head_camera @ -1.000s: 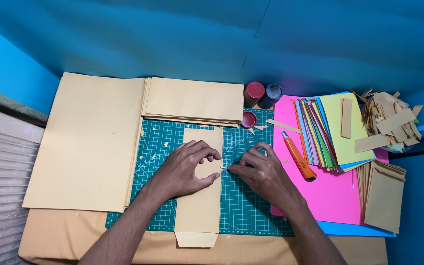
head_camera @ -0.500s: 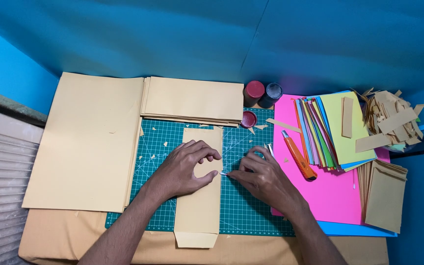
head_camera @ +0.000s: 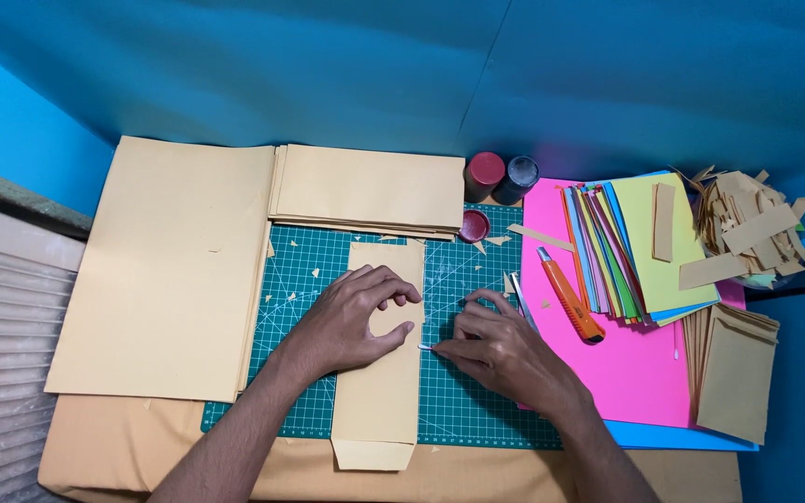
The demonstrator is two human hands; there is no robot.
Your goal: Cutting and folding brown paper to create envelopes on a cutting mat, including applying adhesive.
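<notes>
While left hand [head_camera: 347,321] presses flat, fingers spread, on tan envelope [head_camera: 379,373] lying on green cutting mat [head_camera: 477,410], right hand [head_camera: 500,349] pinches small white tool [head_camera: 424,346] at envelope's edge.

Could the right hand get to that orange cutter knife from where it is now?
Probably yes. The orange cutter knife lies in the open on the pink sheet, just right of the right hand, with nothing lying over it or between them. The hand is pressing at the edge of the tan envelope.

paper-craft worktable: cutting mat [head_camera: 477,391]; coloured sheets [head_camera: 645,251]
</notes>
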